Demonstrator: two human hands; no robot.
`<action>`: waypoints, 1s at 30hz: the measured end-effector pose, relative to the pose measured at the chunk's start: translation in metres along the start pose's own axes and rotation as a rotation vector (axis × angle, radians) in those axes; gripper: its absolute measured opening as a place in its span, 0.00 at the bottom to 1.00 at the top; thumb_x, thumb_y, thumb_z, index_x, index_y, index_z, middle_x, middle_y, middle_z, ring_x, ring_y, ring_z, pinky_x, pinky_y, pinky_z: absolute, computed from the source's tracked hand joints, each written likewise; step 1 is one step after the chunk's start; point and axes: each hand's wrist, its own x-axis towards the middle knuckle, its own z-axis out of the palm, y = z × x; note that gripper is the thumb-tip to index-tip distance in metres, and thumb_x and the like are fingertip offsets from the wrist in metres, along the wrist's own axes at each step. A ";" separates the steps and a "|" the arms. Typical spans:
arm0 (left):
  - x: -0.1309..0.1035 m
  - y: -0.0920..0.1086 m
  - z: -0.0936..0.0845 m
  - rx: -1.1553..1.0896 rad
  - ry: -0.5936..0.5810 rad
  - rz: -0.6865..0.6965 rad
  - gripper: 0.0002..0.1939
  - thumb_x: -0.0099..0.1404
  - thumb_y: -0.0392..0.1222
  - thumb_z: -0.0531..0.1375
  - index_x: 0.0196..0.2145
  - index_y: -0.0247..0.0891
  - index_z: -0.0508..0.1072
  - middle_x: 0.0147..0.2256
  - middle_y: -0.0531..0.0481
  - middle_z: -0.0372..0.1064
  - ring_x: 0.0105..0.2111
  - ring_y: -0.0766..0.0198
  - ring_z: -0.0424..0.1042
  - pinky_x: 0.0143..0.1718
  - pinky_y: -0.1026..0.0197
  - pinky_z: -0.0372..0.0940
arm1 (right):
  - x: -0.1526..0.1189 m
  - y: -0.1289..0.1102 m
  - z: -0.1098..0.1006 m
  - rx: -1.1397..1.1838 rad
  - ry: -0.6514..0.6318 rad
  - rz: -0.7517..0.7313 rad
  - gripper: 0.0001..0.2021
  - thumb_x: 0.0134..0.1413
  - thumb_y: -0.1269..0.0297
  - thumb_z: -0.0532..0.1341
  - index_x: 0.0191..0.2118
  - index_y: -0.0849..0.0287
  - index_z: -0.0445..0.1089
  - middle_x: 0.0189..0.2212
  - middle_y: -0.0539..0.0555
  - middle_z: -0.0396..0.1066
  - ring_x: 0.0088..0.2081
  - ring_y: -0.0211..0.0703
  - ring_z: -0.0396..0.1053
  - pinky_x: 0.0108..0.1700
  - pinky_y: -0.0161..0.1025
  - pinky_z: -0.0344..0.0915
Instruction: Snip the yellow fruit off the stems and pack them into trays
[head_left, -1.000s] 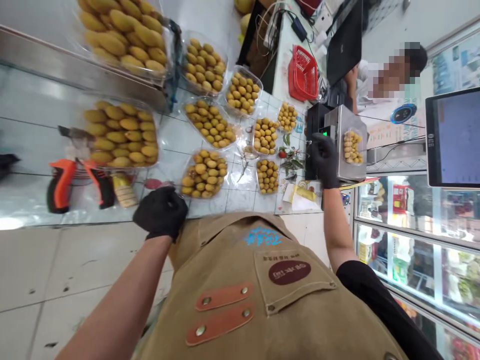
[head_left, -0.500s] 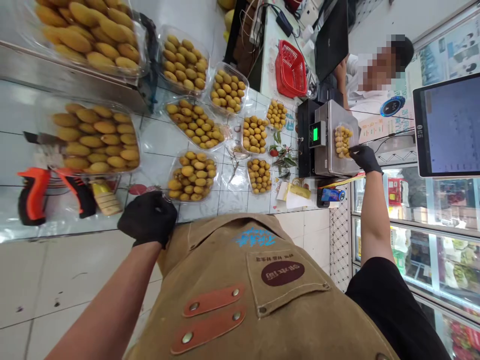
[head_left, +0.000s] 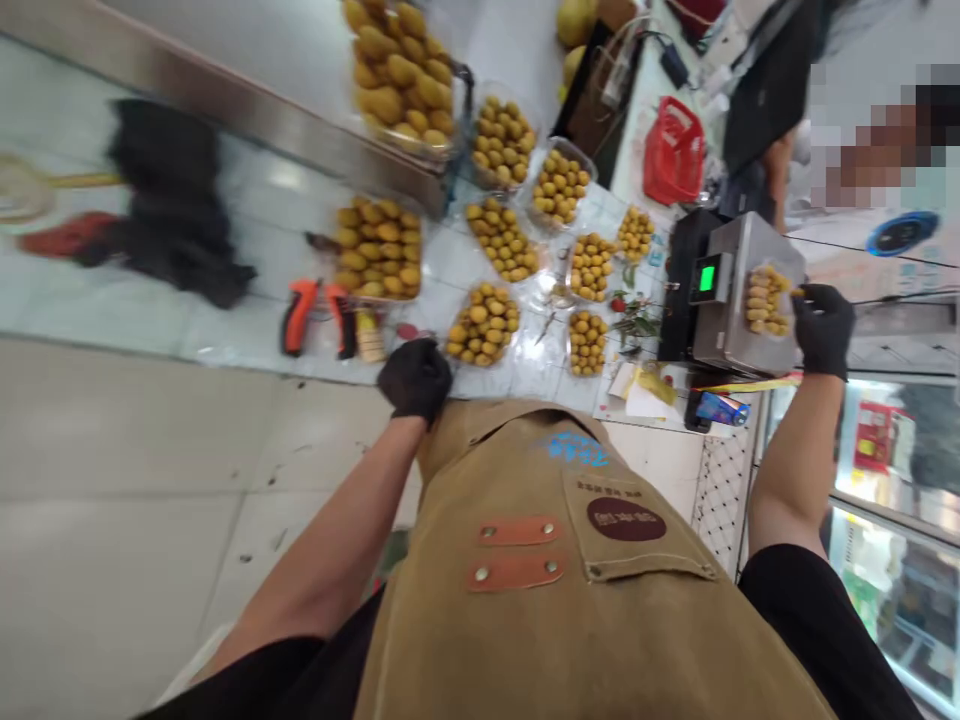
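Observation:
My left hand [head_left: 415, 381], in a black glove, is closed at the counter's front edge, beside a clear tray of yellow fruit [head_left: 484, 325]; nothing shows in it. At the right, my gloved right hand [head_left: 824, 325] has its fingers pressed together at the edge of a small fruit tray [head_left: 767, 300]. That tray rests on the metal plate of a scale [head_left: 739, 290] with a lit green display. Exactly what the right fingertips pinch is blurred. Several more trays of yellow fruit [head_left: 589, 342] stand on the tiled counter between my hands.
Orange-handled tools [head_left: 301, 315] and a black cloth-like item [head_left: 176, 200] lie at the left. A red basket [head_left: 673, 150] stands at the back. Papers [head_left: 645, 395] and a blue item [head_left: 722, 408] are near the scale. A person [head_left: 885, 150] is at the upper right.
The view has swung left, so everything sits further right in the frame and the black item has come into sight. My left hand remains closed, and my right hand is still at the tray on the scale.

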 end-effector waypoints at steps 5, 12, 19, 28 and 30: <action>0.001 -0.007 0.004 -0.061 0.070 -0.003 0.23 0.73 0.47 0.55 0.56 0.35 0.83 0.49 0.34 0.82 0.53 0.41 0.78 0.55 0.46 0.70 | -0.111 -0.139 0.072 0.491 -0.336 -0.227 0.14 0.73 0.55 0.65 0.47 0.62 0.80 0.45 0.62 0.82 0.43 0.44 0.76 0.51 0.44 0.74; 0.002 -0.008 0.010 -0.068 0.121 0.025 0.22 0.72 0.47 0.56 0.53 0.34 0.83 0.45 0.34 0.82 0.50 0.41 0.79 0.51 0.45 0.72 | -0.217 -0.285 0.196 0.580 -0.735 -0.536 0.17 0.75 0.49 0.67 0.48 0.59 0.79 0.45 0.58 0.80 0.40 0.43 0.75 0.49 0.41 0.73; 0.001 -0.009 0.014 -0.118 0.152 0.039 0.20 0.72 0.47 0.57 0.52 0.35 0.82 0.45 0.33 0.81 0.50 0.40 0.79 0.51 0.46 0.71 | -0.205 -0.319 0.213 0.547 -0.628 -0.613 0.17 0.78 0.49 0.65 0.52 0.59 0.79 0.50 0.60 0.80 0.47 0.48 0.76 0.55 0.45 0.74; -0.003 -0.002 0.006 -0.101 0.131 0.050 0.18 0.74 0.44 0.56 0.52 0.36 0.82 0.47 0.34 0.82 0.50 0.44 0.79 0.49 0.49 0.69 | -0.216 -0.310 0.215 1.100 -0.848 -0.173 0.29 0.66 0.35 0.68 0.50 0.58 0.83 0.41 0.54 0.81 0.39 0.41 0.74 0.42 0.38 0.74; -0.005 -0.001 0.004 -0.094 0.116 0.051 0.18 0.75 0.44 0.55 0.52 0.36 0.82 0.48 0.34 0.82 0.51 0.44 0.79 0.50 0.50 0.68 | -0.222 -0.303 0.212 1.189 -0.899 -0.064 0.31 0.63 0.32 0.67 0.48 0.59 0.83 0.35 0.51 0.77 0.32 0.38 0.69 0.33 0.35 0.69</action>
